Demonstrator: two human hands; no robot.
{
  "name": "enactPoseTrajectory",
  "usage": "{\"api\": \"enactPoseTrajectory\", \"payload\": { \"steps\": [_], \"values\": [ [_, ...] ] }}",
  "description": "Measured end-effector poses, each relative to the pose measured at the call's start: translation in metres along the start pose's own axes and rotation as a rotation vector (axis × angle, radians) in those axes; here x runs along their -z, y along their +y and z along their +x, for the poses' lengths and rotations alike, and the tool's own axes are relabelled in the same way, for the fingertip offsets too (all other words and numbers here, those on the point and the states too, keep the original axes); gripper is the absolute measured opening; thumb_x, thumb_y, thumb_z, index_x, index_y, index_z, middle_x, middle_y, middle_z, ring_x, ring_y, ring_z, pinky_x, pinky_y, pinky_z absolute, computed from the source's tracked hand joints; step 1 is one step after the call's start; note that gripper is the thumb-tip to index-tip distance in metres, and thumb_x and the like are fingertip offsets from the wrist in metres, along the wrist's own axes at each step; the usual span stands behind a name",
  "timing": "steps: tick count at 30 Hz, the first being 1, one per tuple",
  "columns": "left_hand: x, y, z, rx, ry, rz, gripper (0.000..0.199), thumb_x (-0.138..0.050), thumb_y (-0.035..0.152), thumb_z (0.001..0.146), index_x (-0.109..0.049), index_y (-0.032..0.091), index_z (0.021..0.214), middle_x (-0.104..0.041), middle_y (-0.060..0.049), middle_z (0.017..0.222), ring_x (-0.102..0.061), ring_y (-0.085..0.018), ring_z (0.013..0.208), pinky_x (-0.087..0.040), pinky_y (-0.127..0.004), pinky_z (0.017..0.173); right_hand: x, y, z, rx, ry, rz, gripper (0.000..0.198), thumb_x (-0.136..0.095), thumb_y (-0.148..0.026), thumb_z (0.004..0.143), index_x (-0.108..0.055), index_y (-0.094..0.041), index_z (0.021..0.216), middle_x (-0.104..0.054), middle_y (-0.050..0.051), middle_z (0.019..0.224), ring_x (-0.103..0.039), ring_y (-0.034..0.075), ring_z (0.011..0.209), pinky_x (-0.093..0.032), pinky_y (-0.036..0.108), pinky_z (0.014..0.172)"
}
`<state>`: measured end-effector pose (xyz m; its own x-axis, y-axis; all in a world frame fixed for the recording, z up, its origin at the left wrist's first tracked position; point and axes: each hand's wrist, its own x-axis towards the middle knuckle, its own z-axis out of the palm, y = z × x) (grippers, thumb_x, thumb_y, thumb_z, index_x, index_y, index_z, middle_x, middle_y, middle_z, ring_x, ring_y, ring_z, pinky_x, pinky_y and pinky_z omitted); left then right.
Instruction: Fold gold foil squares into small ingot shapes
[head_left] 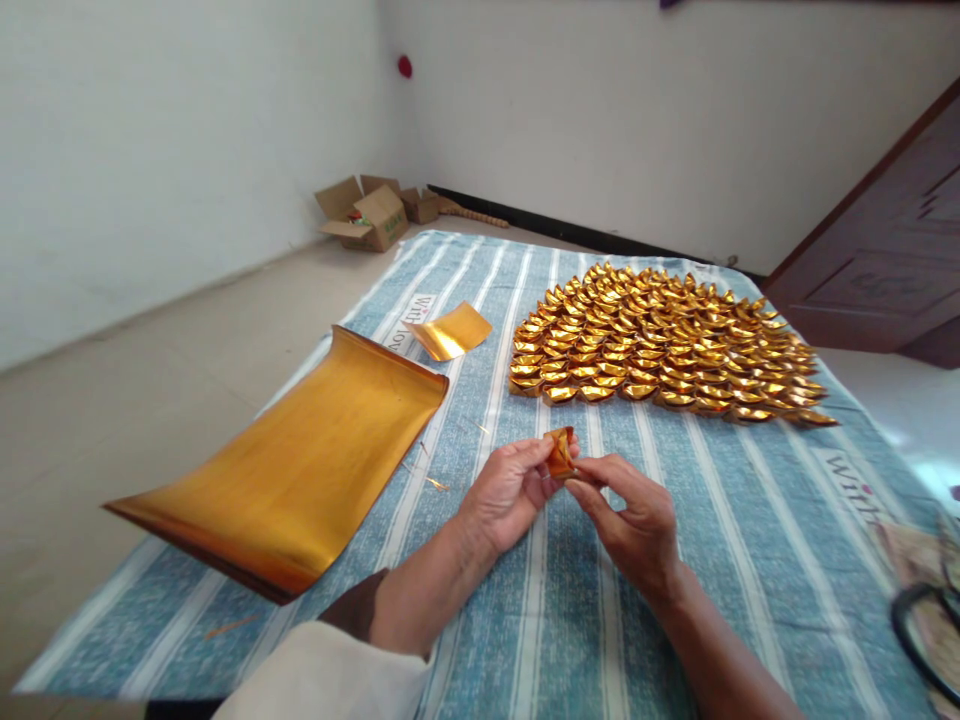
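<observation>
A small folded piece of gold foil paper (559, 455) is held between my two hands above the striped cloth. My left hand (511, 490) pinches it from the left side, thumb on its near face. From the right, my right hand (630, 510) grips its lower right edge between thumb and fingers. Beyond my hands, many folded gold paper ingots (660, 345) stand in close rows. To the left lies a large curled sheet of gold paper (300, 460), and a smaller gold sheet (452, 332) rests behind it.
A blue and white striped cloth (510, 600) covers the table. Thin gold scraps (437, 484) lie near the large sheet. Black-handled scissors (926, 610) sit at the right edge. Open cardboard boxes (367, 215) stand on the floor by the wall, and a brown door (877, 250) is at the right.
</observation>
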<state>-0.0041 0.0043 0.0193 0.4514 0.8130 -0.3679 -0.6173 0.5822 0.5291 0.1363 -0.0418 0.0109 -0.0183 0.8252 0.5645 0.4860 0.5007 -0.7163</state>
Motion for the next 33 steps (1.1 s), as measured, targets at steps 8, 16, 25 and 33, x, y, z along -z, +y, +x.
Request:
{"api": "enactPoseTrajectory", "payload": {
  "steps": [8, 16, 25, 33],
  "values": [
    [-0.002, -0.002, -0.003, 0.034, -0.088, 0.134, 0.017, -0.073, 0.016, 0.072, -0.073, 0.004, 0.084, -0.072, -0.012, 0.081, -0.065, -0.015, 0.073, -0.05, -0.024, 0.071, 0.005, 0.014, 0.0, -0.307, 0.107, 0.152, 0.021, -0.064, -0.026, 0.083, -0.07, -0.023, 0.103, -0.066, -0.003, 0.066, -0.061, 0.011, 0.058, -0.053, 0.025, 0.059],
    [-0.001, -0.003, -0.004, 0.067, -0.099, 0.182, 0.024, -0.074, 0.018, 0.069, -0.074, 0.006, 0.089, -0.072, -0.011, 0.08, -0.064, -0.016, 0.073, -0.049, -0.027, 0.074, 0.006, 0.01, 0.006, -0.517, -0.01, 0.39, 0.016, -0.068, -0.028, 0.078, -0.075, -0.023, 0.091, -0.065, -0.002, 0.059, -0.058, 0.01, 0.051, -0.053, 0.022, 0.049],
    [-0.001, -0.005, -0.004, 0.107, -0.095, 0.079, 0.011, -0.071, 0.013, 0.071, -0.073, 0.006, 0.079, -0.071, -0.01, 0.077, -0.063, -0.015, 0.07, -0.048, -0.026, 0.072, 0.007, 0.009, 0.008, -0.511, 0.026, 0.406, 0.015, -0.07, -0.029, 0.076, -0.076, -0.022, 0.089, -0.068, -0.001, 0.061, -0.061, 0.011, 0.049, -0.055, 0.023, 0.046],
    [-0.001, -0.007, -0.003, 0.103, -0.131, 0.02, 0.018, -0.067, 0.011, 0.072, -0.074, 0.006, 0.088, -0.072, -0.011, 0.084, -0.063, -0.014, 0.074, -0.047, -0.026, 0.078, 0.005, 0.008, 0.006, -0.388, 0.024, 0.37, 0.012, -0.067, -0.027, 0.08, -0.075, -0.024, 0.089, -0.07, -0.001, 0.069, -0.06, 0.01, 0.051, -0.053, 0.022, 0.048]
  ]
}}
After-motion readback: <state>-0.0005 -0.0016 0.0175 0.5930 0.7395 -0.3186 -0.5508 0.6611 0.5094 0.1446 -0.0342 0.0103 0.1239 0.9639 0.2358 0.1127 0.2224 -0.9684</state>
